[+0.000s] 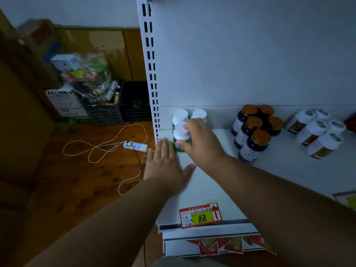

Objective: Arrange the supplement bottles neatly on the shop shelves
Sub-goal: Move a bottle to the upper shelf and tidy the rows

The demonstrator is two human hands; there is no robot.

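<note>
The right hand (202, 143) curls round a white-capped bottle with a green label (180, 138), its fingers (187, 127) over the cap and the thumb against the label, grasping it as it stands upright on the white shelf (212, 182). The left hand (166, 164) lies flat just left of that bottle, fingers straight and together, thumb spread toward the right, palm down on the shelf near its left edge and holding nothing.

Two more white-capped bottles (181, 115) stand just behind the grasped one, against the shelf's back panel. Further right, well apart from them, stands a cluster of dark bottles with brown caps (254, 132), and beyond that a group of white bottles with orange labels (317, 132). A red and yellow price tag (201, 215) reading 168 sits on the shelf's front lip.

The stretch of shelf between the green-label bottles and the brown-capped cluster is bare. A slotted white upright (152, 74) bounds the shelf on the left. Beyond it lies a wooden floor (81, 180) with a white power strip (134, 146) and loose cables, dark crates (119, 108) and cardboard boxes by the wall.
</note>
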